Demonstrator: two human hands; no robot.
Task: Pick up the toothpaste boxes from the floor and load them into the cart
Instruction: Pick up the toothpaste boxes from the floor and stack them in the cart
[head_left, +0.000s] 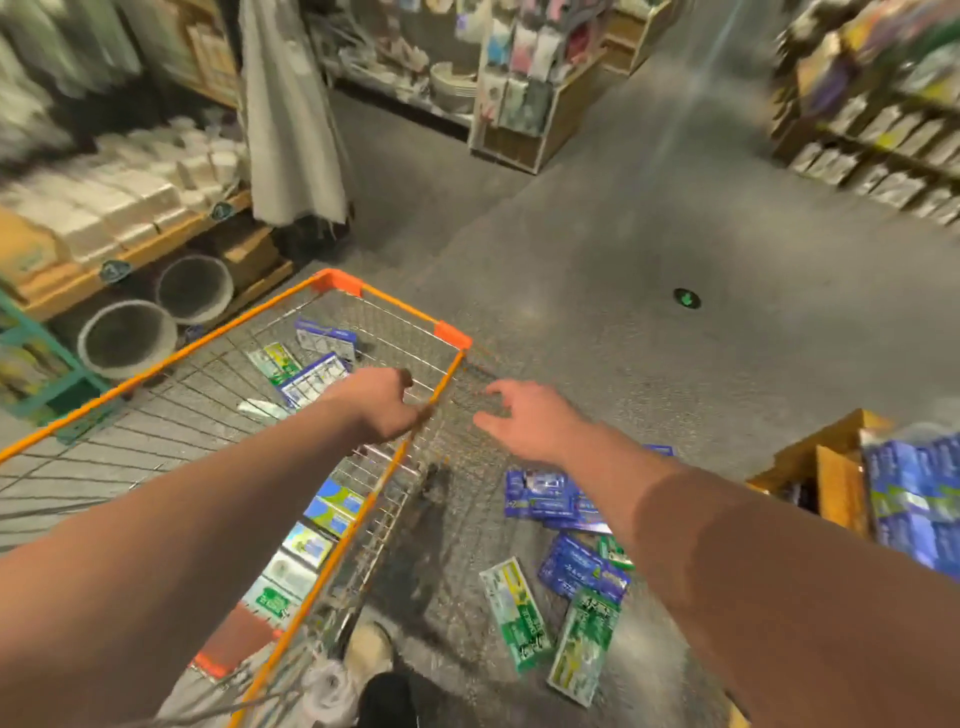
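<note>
An orange-rimmed wire cart (397, 304) fills the lower left, with several blue and green toothpaste boxes (314, 376) lying inside it. More toothpaste boxes lie scattered on the floor to its right: blue ones (545, 493) and green ones (514, 610). My left hand (382, 402) is curled around the cart's right rim. To the right of that rim my right hand (524, 421) hovers above the floor, fingers spread and holding nothing.
Shelves of white goods and two grey round pots (130, 335) stand at the left. A wooden box (836, 467) with blue packs sits at the right. More shelving lines the back and far right. Grey floor stretches ahead. My shoe (369, 649) is by the cart.
</note>
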